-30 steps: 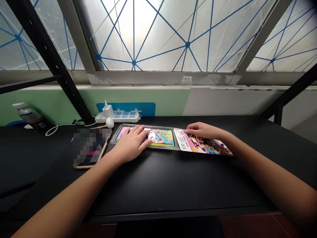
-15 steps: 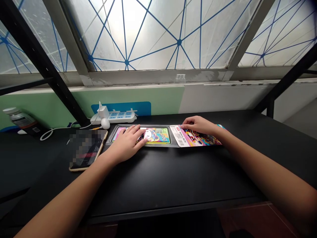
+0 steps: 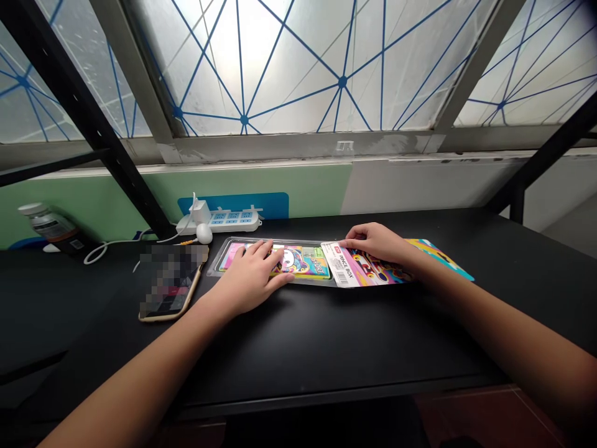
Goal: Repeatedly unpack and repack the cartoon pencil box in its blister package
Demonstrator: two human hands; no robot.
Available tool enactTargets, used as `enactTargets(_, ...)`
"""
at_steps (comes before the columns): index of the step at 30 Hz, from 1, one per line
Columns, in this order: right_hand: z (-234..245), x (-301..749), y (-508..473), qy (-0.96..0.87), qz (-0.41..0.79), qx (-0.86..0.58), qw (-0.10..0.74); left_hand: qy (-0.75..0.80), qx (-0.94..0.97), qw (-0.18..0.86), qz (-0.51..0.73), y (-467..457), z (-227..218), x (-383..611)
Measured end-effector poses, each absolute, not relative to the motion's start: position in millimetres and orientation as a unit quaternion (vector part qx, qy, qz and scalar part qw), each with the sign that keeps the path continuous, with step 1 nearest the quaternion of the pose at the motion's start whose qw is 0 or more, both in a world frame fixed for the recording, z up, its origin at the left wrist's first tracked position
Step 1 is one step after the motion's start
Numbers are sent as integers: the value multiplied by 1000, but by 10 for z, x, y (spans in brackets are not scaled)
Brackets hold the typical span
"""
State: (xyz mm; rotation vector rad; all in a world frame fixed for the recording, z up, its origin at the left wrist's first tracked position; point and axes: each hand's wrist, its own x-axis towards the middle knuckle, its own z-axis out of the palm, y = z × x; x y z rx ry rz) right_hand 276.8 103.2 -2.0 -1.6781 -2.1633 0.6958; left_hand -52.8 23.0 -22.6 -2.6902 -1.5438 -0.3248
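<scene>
A colourful pencil box (image 3: 310, 261) lies in a clear plastic tray (image 3: 215, 264) on the black desk. My left hand (image 3: 254, 277) rests over the box and tray with its fingers spread and pressed down. At the tray's right end, a printed cardboard backing card (image 3: 345, 266) marked "PENCIL BOX" lies over the tray's edge and reaches right. My right hand (image 3: 377, 242) pinches the card near its upper left edge, thumb and fingers together. Its forearm covers part of the card; a yellow and blue end (image 3: 443, 256) shows beyond it.
A phone (image 3: 170, 286) in a pale case lies left of the tray. Behind it are a white power strip (image 3: 233, 220) with a plug (image 3: 200, 211) and a cable (image 3: 96, 254). A bottle (image 3: 53, 227) stands far left. Black frame posts rise on both sides before the window.
The card's far end now shows further right past my right forearm, with its yellow and blue part exposed. My left hand stays on the box. The view has shifted slightly.
</scene>
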Motion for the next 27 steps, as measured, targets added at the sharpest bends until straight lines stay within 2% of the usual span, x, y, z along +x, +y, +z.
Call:
enactTargets(8, -59, 2656, 973, -731, 266, -609, 153, -483, -869, 18, -104, 176, -175, -524)
enactTargets(15, -118, 2452, 879, -744, 252, -599, 158, -463, -873, -41, -147, 124, -169, -451)
enactTargets(19, -118, 2502, 920, -747, 265, -593, 141, -483, -812, -169, -282, 230, -79, -547)
enactTargets(24, -91, 2730, 1042, -760, 280, -574, 123, -547, -699, -187, -421, 467, -99, -755)
enactTargets(27, -62, 2893, 1105, -767, 290, -563, 107, -547, -653, -234, -469, 520, -216, -724)
